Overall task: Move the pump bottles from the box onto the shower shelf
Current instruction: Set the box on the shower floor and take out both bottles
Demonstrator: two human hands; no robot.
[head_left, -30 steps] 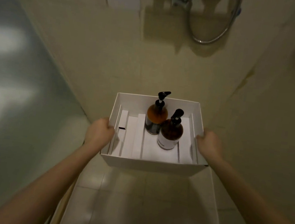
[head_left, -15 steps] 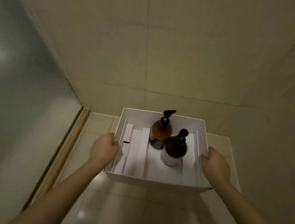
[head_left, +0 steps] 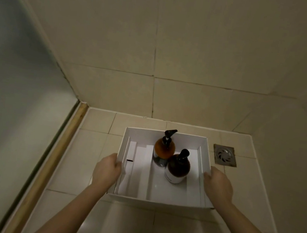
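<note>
A white open box [head_left: 157, 201] is held low over the tiled shower floor. My left hand [head_left: 106, 170] grips its left wall and my right hand [head_left: 217, 184] grips its right wall. Inside stand two amber pump bottles with black pumps. The farther bottle [head_left: 164, 148] is in the middle near the back. The nearer bottle [head_left: 178, 167] has a white label and touches the first. White cardboard dividers fill the box's left half. No shower shelf is in view.
A metal floor drain [head_left: 225, 155] lies just right of the box. Beige tiled walls [head_left: 195, 53] close the back and right. A glass panel [head_left: 11, 99] with a wooden sill [head_left: 54, 160] bounds the left.
Both hands have lowered the box toward the floor while my view tilted down. The shower hose left the view and the floor drain came into sight.
</note>
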